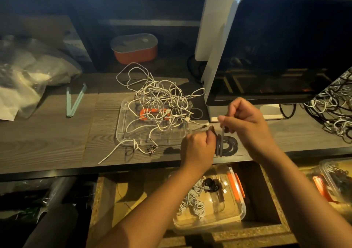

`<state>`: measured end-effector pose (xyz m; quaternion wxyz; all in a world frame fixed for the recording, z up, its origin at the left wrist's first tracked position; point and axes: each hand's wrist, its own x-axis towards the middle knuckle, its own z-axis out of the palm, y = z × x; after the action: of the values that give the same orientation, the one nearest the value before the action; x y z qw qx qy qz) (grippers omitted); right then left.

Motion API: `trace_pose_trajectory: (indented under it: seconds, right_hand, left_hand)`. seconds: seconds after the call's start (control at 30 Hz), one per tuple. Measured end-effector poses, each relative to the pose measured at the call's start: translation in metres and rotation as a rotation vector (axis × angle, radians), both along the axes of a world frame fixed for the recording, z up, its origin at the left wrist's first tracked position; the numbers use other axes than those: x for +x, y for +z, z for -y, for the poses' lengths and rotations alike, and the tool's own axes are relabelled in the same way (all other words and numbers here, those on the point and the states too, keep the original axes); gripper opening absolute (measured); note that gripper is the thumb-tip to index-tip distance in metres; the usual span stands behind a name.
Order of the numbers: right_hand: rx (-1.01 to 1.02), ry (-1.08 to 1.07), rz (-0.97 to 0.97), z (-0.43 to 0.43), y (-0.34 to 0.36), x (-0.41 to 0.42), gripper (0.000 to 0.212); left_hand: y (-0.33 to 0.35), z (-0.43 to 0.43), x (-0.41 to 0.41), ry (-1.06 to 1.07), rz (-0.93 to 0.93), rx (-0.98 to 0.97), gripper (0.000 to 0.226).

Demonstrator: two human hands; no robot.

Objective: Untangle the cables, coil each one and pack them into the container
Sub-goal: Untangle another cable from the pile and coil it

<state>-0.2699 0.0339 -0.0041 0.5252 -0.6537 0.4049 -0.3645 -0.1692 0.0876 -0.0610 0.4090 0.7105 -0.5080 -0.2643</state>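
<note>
plastic bags (28,72): crumpled heap at the counter's (47,148) left edge, well apart from the work.
green strips (74,101): 2 pale strips in a V, flat on the counter left of its middle.
clear tray (122,133): flat at the counter's middle, under the tangle; an orange part shows through.
white tangle (158,103): many thin white cables in loose knotted loops over the tray, 1 end trailing toward the front edge. Judged light and limp. Loops will snag, so take 1 plug end and feed it out rather than tug.
left hand (198,148): at the front edge, just right of the tray. Its fingers (210,133) are curled round the dark coil (228,145), clamping the stacked turns.
dark coil: thicker grey-black cable wound in several turns, between the 2 hands near the front edge. Whether it rests on the counter, I cannot tell. Judged springier than the white ones, so hold across all turns or they will flare open.
right hand (247,122): just above the coil. Its fingers (222,119) pinch the free tail, which runs down into the turns.
container (238,215): clear box with orange clasps below the front edge, holding coiled white cables and 1 black bundle.
monitor (285,47): dark screen at the back right.
second tangle (335,104): black and white cables heaped at the right edge.
</note>
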Motion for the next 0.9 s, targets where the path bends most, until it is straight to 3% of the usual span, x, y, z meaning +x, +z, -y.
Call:
trace_pose_trajectory:
  seconds: [0.07, 0.17, 0.33, 0.4, 0.5, 0.6, 0.73, 0.9]
  right_hand:
    - [0.040, 0.005, -0.028, 0.006, 0.000, -0.008, 0.020]
    - [0.213, 0.045, 0.034, 0.007, -0.005, -0.016, 0.017]
    - [0.488, 0.039, 0.208, -0.007, -0.015, -0.007, 0.017]
    - [0.553, 0.014, 0.276, -0.014, -0.024, -0.001, 0.014]
    - [0.418, -0.001, 0.182, -0.027, -0.033, 0.011, 0.009]
    - [0.232, 0.001, 0.130, -0.036, -0.033, 0.017, 0.013]
    - [0.187, 0.118, 0.137, -0.032, -0.028, 0.002, 0.007]
    - [0.163, 0.325, 0.011, -0.019, -0.018, -0.014, 0.033]
  left_hand:
    - [0.004, -0.004, 0.000, -0.063, -0.010, -0.134, 0.054]
    - [0.004, -0.004, 0.001, -0.092, -0.130, -0.171, 0.053]
    - [0.018, -0.008, -0.001, -0.028, -0.545, -0.042, 0.049]
    - [0.023, -0.006, -0.001, 0.064, -0.799, 0.037, 0.044]
    - [0.026, 0.000, 0.005, 0.257, -1.265, 0.132, 0.043]
    - [0.024, 0.003, 0.013, 0.347, -1.526, 0.296, 0.049]
    - [0.028, 0.005, 0.024, 0.301, -1.621, 0.447, 0.048]
    - [0.035, 0.009, 0.036, 0.227, -1.679, 0.497, 0.043]
